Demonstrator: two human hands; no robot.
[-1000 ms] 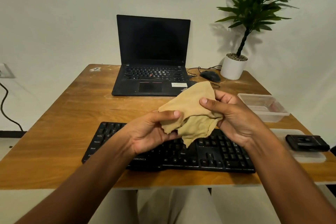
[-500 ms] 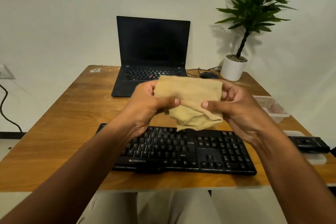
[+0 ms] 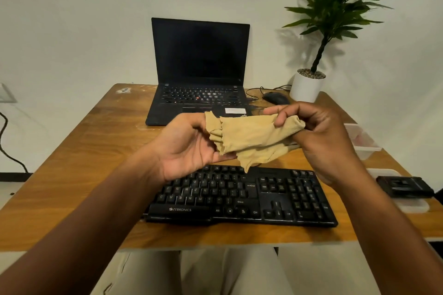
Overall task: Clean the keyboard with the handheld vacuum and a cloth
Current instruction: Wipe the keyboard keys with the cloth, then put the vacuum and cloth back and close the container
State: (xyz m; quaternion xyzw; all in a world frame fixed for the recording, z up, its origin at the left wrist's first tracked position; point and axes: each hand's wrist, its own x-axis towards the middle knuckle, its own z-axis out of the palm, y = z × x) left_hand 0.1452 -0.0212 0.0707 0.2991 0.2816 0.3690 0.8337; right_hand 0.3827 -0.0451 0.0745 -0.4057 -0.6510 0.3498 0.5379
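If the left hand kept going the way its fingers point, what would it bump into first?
The left hand points right, into the cloth it already holds; just beyond is the right hand gripping the other end. Depth is hard to judge.

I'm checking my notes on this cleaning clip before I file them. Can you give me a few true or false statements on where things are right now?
1. Both hands hold the cloth above the keyboard. True: the left hand and right hand each grip an end.
2. The cloth lies flat on the keys. False: it hangs in the air, crumpled, clear of the keys.
3. The laptop is open with a dark screen. True.
4. The plant stands at the table's left rear corner. False: it stands at the right rear, by the mouse.
5. A hand is holding a vacuum. False: both hands hold only the cloth.
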